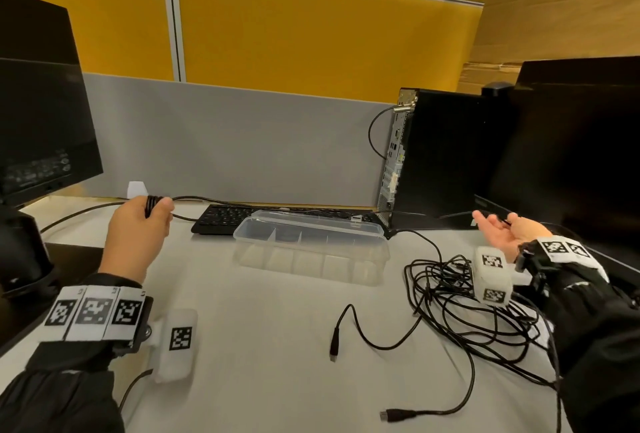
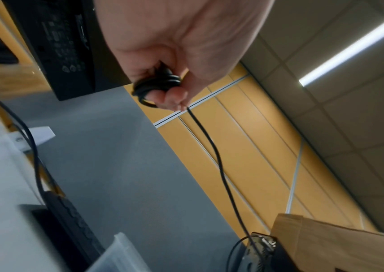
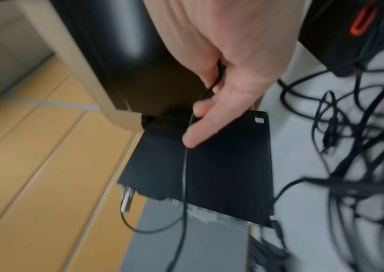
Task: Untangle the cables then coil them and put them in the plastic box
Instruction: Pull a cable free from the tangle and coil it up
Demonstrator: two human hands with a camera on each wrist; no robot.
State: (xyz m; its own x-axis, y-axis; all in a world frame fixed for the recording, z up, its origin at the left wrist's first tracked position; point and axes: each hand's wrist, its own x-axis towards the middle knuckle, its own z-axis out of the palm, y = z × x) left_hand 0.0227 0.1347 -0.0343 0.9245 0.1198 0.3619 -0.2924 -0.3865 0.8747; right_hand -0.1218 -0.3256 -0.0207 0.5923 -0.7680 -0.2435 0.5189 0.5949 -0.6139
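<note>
left hand (image 1: 138, 231) gripping coiled cable (image 2: 156, 83), no legible writing

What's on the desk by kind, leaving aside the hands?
Black flat monitors: 2
Black computer tower: 1
Black keyboard: 1
Clear plastic compartment box: 1
Black cables: tangled, cannot count
Total without cables: 5

Light: bright and even, from a ceiling strip light (image 2: 354, 46); shadows soft.
Blur: right wrist view smeared, tangled cables (image 3: 349, 165) worst.
Distortion: wide-angle bending at head view edges.
Dark areas: monitors (image 1: 571, 155) nearly featureless.
</note>
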